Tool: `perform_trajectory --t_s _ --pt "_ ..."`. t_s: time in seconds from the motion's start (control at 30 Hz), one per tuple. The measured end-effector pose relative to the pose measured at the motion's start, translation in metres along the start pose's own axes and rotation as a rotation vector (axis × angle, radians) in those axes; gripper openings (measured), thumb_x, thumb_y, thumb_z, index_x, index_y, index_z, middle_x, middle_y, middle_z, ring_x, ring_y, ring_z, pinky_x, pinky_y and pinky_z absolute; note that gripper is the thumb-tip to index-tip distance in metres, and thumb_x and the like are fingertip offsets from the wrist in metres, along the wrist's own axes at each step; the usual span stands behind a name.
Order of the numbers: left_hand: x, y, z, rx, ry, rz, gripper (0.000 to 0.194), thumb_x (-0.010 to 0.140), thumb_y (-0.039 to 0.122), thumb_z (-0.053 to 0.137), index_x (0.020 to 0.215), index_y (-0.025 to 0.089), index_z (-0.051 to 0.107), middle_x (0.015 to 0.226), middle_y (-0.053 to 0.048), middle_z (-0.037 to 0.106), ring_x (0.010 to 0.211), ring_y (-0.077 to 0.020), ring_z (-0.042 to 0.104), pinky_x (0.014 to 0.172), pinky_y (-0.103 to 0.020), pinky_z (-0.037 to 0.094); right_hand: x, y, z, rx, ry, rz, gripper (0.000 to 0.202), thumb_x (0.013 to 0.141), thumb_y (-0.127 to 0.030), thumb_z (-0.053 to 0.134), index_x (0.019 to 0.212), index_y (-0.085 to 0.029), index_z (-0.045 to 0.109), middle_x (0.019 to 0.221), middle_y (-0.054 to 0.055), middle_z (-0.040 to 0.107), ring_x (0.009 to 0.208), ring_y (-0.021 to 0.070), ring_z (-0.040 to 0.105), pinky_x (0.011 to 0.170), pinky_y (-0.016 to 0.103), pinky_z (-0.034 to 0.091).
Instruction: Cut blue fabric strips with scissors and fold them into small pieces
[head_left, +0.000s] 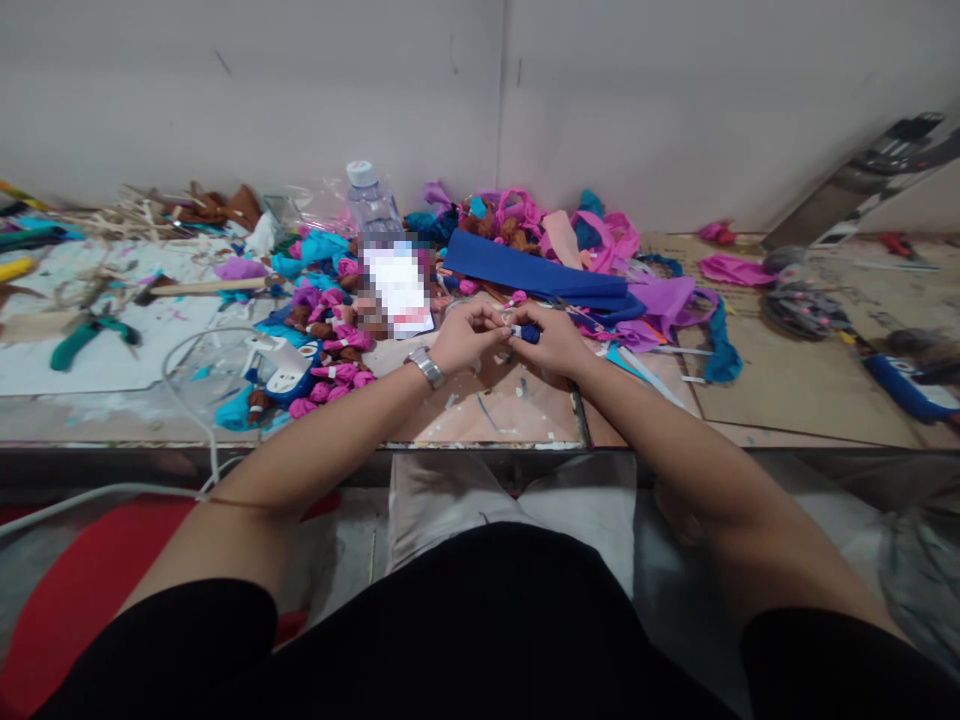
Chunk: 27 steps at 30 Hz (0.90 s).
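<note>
My two hands meet above the near middle of the table. My right hand [556, 345] is closed round a small dark blue cloth bundle [529, 333], of which only a bit shows between the fingers. My left hand [469, 338], with a metal watch [426, 367] on its wrist, is pinched at the bundle's left end. Whatever lies between its fingertips is too small to make out. Just beyond my hands lies a folded strip of blue cloth [532, 272]. Left of them are several small tied pink cloth bundles [341, 375].
A phone [400, 290] leans before a plastic bottle [375, 205]. A power strip [292, 372] with a white cable, green pliers [94, 338] and a hammer [210, 286] lie leftward. Purple cloth pieces [667, 305] and cardboard [795, 390] are to the right.
</note>
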<state>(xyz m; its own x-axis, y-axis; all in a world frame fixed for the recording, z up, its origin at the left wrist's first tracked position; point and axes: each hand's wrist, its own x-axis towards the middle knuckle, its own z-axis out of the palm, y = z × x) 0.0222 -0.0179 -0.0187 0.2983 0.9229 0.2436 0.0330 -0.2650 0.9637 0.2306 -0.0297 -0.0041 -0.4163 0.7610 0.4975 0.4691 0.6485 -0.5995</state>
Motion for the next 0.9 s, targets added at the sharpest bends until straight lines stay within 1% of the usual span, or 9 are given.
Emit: perform_trajectory --t_s 0.07,0.17,0.27,0.4,0.53,0.6,0.77,0.9 --pt "0.0005 -0.0012 -0.0002 -0.017 -0.007 -0.009 0.038 0.07 0.041 0.091 0.084 0.016 0.066 0.071 -0.002 0.072 0.063 -0.0129 0.067 0.062 -0.024 0.053 -0.0004 -0.0021 0.0002 -0.036 0.001 -0.005 0.017 0.085 -0.031 0.067 0.098 -0.02 0.07 0.091 0.005 0.076 0.083 0.022 0.066 0.079 0.033 0.047" --pt "0.0008 -0.0035 -0.0013 -0.02 -0.023 -0.021 0.037 0.073 0.042 0.09 0.085 0.016 0.067 0.071 -0.002 0.072 0.062 -0.0124 0.067 0.061 -0.023 0.053 -0.0011 -0.0037 0.0006 -0.077 0.002 -0.007 0.017 0.085 -0.027 0.065 0.099 -0.019 0.071 0.092 0.006 0.076 0.083 0.0225 0.066 0.079 0.033 0.046" --pt "0.001 -0.0045 -0.0018 -0.021 -0.021 -0.034 0.036 0.075 0.041 0.09 0.086 0.016 0.067 0.071 -0.002 0.072 0.062 -0.0123 0.067 0.059 -0.022 0.052 -0.0019 -0.0038 0.001 -0.109 0.006 0.0 0.016 0.085 -0.027 0.064 0.098 -0.019 0.07 0.092 0.006 0.076 0.083 0.023 0.066 0.077 0.033 0.045" --pt "0.001 -0.0017 -0.0006 -0.043 -0.003 -0.045 0.036 0.071 0.039 0.091 0.083 0.016 0.066 0.069 -0.001 0.071 0.061 -0.0119 0.067 0.059 -0.022 0.052 -0.0025 -0.0027 0.0008 -0.13 0.016 0.006 0.015 0.085 -0.027 0.065 0.097 -0.02 0.07 0.091 0.006 0.075 0.083 0.0233 0.066 0.076 0.033 0.045" --pt "0.0008 0.0001 -0.0008 -0.056 0.013 -0.046 0.034 0.071 0.037 0.09 0.084 0.016 0.067 0.07 -0.001 0.071 0.061 -0.0116 0.067 0.06 -0.022 0.052 -0.0015 -0.0018 0.0001 -0.071 0.014 -0.022 0.023 0.084 -0.028 0.067 0.106 -0.02 0.07 0.1 0.007 0.078 0.091 0.0252 0.07 0.084 0.035 0.049" --pt "0.0008 -0.0008 -0.0015 -0.057 0.013 -0.04 0.033 0.072 0.036 0.089 0.085 0.016 0.067 0.071 -0.001 0.072 0.061 -0.0115 0.067 0.06 -0.023 0.053 -0.0009 -0.0022 0.0 -0.042 0.018 -0.036 0.023 0.084 -0.027 0.068 0.106 -0.02 0.071 0.102 0.006 0.078 0.094 0.0255 0.071 0.087 0.036 0.05" --pt "0.0008 -0.004 -0.0023 -0.064 -0.034 -0.051 0.031 0.072 0.035 0.089 0.084 0.017 0.067 0.07 0.0 0.071 0.061 -0.0123 0.067 0.06 -0.024 0.053 -0.0012 -0.0063 0.0 -0.056 -0.006 -0.023 0.016 0.083 -0.026 0.066 0.098 -0.022 0.071 0.097 0.005 0.078 0.09 0.025 0.07 0.085 0.036 0.05" --pt "0.001 -0.0055 -0.0022 -0.051 -0.057 -0.065 0.031 0.074 0.035 0.089 0.086 0.017 0.068 0.073 -0.002 0.073 0.062 -0.0129 0.068 0.058 -0.024 0.052 -0.0023 -0.0084 0.0001 -0.086 -0.008 0.004 0.015 0.082 -0.025 0.066 0.096 -0.022 0.07 0.091 0.005 0.077 0.084 0.024 0.067 0.083 0.035 0.05"
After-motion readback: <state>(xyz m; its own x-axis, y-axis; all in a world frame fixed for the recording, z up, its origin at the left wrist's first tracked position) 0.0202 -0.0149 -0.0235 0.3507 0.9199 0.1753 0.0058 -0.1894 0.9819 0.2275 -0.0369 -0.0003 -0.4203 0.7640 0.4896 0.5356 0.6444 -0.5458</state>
